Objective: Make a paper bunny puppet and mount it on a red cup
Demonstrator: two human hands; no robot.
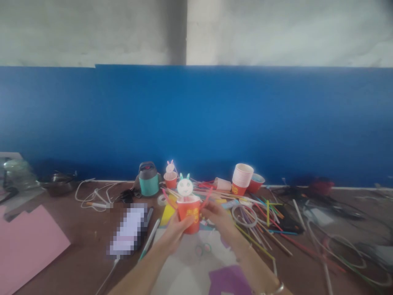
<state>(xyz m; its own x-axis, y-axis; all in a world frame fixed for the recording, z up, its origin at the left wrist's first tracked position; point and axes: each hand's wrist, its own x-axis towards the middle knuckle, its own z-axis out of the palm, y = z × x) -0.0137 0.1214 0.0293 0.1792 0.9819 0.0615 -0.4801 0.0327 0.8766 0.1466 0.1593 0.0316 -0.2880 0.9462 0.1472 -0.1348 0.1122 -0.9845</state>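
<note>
A red paper cup with yellow markings is held upright over the table by my left hand, its thumb across the cup's front. A white rabbit face with green ears rises from the cup's mouth. Red stems, apparently pipe cleaners, stick out from both sides of the cup. My right hand is closed at the cup's right side, its fingers around the lower end of the right red pipe cleaner; the exact grip is blurred. Scissors lie below the cup on a pale sheet.
Behind stand a teal container, a smaller rabbit cup and a stack of paper cups. Loose coloured stems and a tape roll lie right. A phone, pen and pink sheets lie left; purple paper is in front.
</note>
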